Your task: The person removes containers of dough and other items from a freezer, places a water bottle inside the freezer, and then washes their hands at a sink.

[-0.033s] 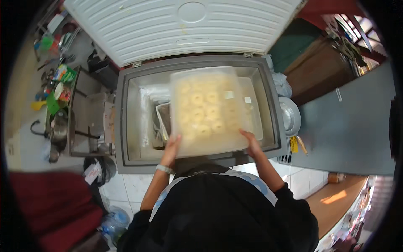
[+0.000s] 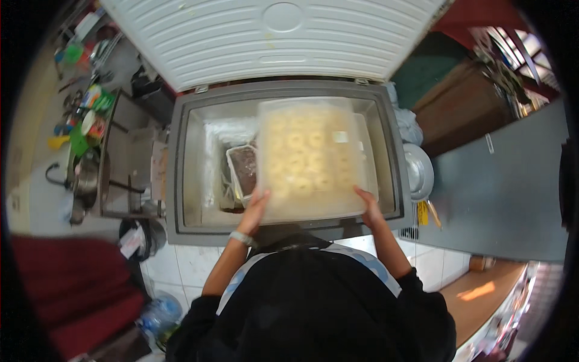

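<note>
So I'm standing here and there's this chest freezer (image 2: 178, 181) wide open in the middle of the frame, its white ribbed lid (image 2: 282, 39) tipped up along the top. Right of centre, over the opening, is a flat translucent container (image 2: 313, 212) full of pale yellow ring-shaped pieces (image 2: 296, 140) in rows — bit blurry, honestly, and I can't tell if it's touching anything below. There's a small pale label (image 2: 340, 137) on it, right side. The left hand (image 2: 254, 212) grips its lower left corner and the right hand (image 2: 370, 207) has the lower right one, thumbs up top; can't see the fingers underneath. Just left of the container, down inside the freezer, sits a white tub (image 2: 232, 164) with dark brown stuff in it — and whitish frost (image 2: 208, 133) coats the wall further left.
</note>
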### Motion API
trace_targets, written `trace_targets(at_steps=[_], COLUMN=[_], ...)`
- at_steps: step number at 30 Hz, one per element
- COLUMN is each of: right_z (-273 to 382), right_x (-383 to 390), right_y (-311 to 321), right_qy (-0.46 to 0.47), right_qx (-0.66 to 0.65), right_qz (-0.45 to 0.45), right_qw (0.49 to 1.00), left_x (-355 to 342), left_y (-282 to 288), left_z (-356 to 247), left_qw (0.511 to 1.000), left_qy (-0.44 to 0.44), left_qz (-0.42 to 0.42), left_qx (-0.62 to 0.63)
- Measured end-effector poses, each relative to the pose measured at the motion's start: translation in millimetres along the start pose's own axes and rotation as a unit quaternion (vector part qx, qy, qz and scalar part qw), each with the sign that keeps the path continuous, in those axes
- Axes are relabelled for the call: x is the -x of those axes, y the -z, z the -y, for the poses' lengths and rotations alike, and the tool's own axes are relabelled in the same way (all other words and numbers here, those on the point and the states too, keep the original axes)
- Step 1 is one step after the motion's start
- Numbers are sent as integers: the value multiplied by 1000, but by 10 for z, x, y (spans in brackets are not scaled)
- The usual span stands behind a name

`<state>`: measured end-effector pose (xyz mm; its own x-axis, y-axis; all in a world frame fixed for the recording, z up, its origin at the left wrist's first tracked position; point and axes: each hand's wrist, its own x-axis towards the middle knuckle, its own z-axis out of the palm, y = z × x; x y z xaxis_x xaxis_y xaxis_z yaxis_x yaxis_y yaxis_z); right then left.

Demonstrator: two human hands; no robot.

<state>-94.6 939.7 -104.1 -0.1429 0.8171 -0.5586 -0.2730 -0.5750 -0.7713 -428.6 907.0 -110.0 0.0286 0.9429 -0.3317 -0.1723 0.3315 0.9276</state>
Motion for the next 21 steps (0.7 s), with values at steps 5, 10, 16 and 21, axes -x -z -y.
trace_targets(at_steps=[5, 10, 16, 21], right_z=[209, 270, 65, 109], right_x=[166, 122, -177, -234], right_y=[749, 974, 1158, 1243], right_qy=[22, 22, 14, 59], right_qx=[-24, -17, 181, 491], right_qz=[-49, -61, -234, -165], right_qw=[998, 998, 955, 853], left_x=[-453, -480, -440, -444], left_y=[-896, -1147, -1205, -1165], left_z=[157, 367, 437, 395], left_qw=[999, 999, 988, 977], left_qy=[-1, 9, -41, -26], left_qz=[54, 41, 49, 75], left_qx=[11, -24, -144, -199])
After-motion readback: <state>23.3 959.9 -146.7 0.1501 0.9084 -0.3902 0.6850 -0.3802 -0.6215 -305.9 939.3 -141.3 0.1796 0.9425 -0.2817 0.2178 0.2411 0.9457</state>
